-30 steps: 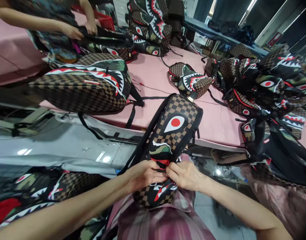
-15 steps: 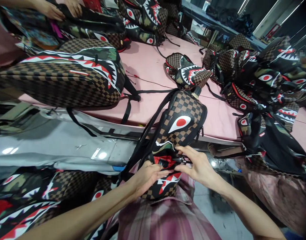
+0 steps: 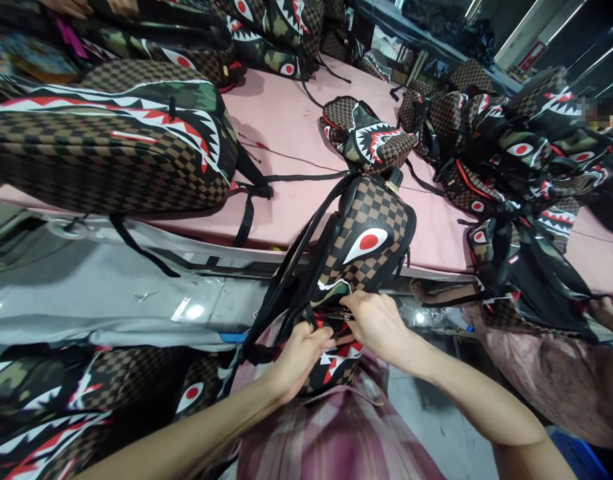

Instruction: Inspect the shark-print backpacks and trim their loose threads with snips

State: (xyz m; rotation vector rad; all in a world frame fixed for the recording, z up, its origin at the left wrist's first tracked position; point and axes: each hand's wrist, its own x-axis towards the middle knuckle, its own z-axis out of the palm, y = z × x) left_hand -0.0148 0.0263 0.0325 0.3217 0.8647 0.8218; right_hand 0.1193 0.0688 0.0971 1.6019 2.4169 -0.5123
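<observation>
Far L: nbr bag (image 3: 111,160) lying on table (image 3: 286,127); L hand (image 3: 299,357) pinching near lip of pocket (image 3: 340,327), which is sitting betw. both hands' fingertips; work bag (image 3: 376,213) leaning lap to table edge, long axis running away, slightly R; R hand (image 3: 379,327) nearer pocket's far lip, fingers pinching dark thin item (image 3: 336,313), kind unclear; pile (image 3: 516,153) resting further R

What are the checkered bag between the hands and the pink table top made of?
The checkered bag looks like smooth imitation leather or coated fabric: its printed squares have a soft sheen. The pink table top may be plastic or cloth sheeting; its smooth, dull surface leaves that open.
</observation>
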